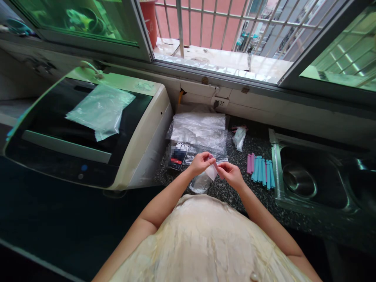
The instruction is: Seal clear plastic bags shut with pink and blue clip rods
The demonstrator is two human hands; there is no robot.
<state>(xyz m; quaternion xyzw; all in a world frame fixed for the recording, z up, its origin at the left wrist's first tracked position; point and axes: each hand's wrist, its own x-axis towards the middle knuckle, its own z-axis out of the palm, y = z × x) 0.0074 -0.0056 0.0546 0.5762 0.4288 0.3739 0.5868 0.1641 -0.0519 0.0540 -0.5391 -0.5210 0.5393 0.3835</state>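
Above the dark speckled counter, my left hand (200, 163) and my right hand (231, 174) are close together, fingers closed on one slim pink bag clip (216, 166). The left fingers pinch its upper end, the right fingers its lower part. A white piece (211, 172) shows just beneath the clip; whether it is held is unclear. Below the hands lies a clear plastic bag (201, 183). To the right, several blue clips (258, 169) and pink clips (250, 163) lie side by side in a row.
A stack of clear plastic bags (198, 127) lies behind my hands, with a phone (178, 156) at its front left. A small white packet (240, 138) is near the wall. The sink (320, 176) holds a metal bowl (299, 180). Left stands a washing machine (149, 133) with a plastic bag (101, 107) on top.
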